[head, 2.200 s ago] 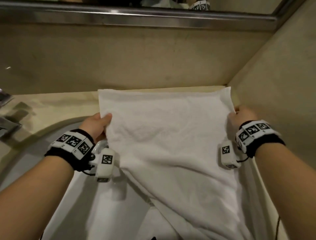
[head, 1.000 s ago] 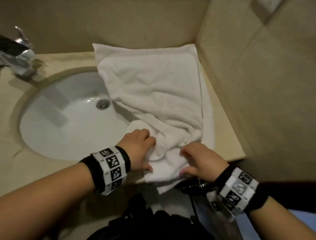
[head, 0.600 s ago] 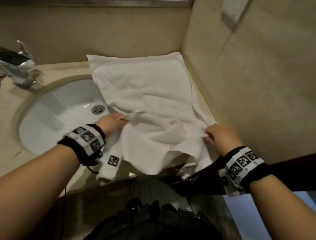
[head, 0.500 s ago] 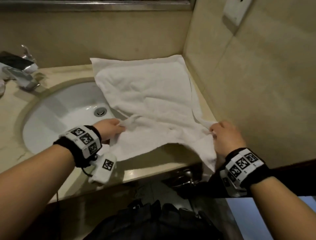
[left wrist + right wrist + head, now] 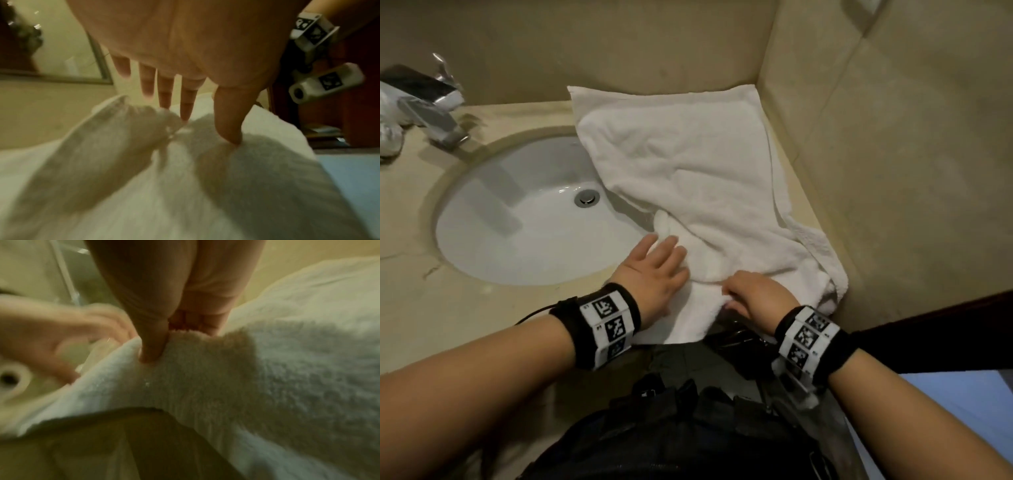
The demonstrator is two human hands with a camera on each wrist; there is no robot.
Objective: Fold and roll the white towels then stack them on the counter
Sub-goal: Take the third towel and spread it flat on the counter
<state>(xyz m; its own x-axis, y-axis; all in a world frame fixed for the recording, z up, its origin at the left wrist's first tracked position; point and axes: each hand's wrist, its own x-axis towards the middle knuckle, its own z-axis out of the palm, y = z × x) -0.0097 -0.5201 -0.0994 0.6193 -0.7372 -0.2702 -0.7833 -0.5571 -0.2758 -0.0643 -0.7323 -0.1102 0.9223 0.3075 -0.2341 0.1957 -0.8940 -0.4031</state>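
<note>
Our left hand point(image 5: 654, 274) lies flat with spread fingers on the white towel point(image 5: 688, 171), our right hand point(image 5: 753, 294) pinches its near hem at the counter point(image 5: 465, 308) front edge, the towel's length running away toward the back corner.

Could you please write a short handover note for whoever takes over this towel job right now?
Left hand: open, fingers straight, pressing flat on the near part of the white towel.
Right hand: pinches the towel's near edge, thumb against curled fingers.
The towel lies rumpled on the counter in the wall corner, its left side draped over the sink rim, its near end over the counter's front edge.
Done: towel laid out, no neat fold yet.
Left: fold, roll, stack. No other towels in view.
</note>
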